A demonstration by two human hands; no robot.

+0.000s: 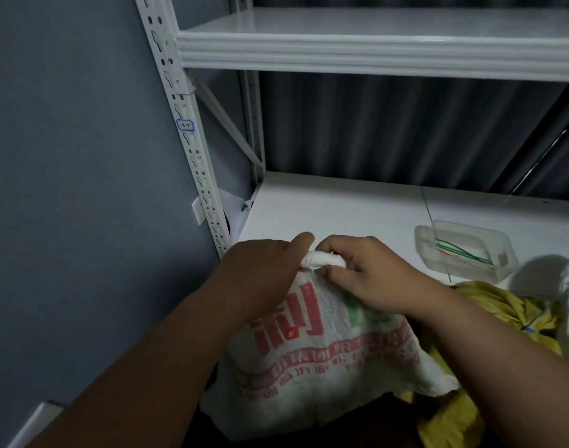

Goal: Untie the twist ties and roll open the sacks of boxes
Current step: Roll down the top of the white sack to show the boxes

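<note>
a white metal shelf (pixel 341 205) is standing against a grey-blue wall (pixel 66 156) and a dark ribbed panel (pixel 389 124), with a second shelf board (pixel 373 46) running above it. a white sack (pixel 309 350) with red print is sitting at the shelf's front edge, and the left hand (pixel 260 270) and right hand (pixel 370 273) are both gripping its bunched neck (pixel 321 260), fingers curled round it. a yellow sack (pixel 503 305) is lying just beside it to the right, and a clear plastic tub (pixel 464 250) is holding green and red ties (pixel 460 250) behind that
</note>
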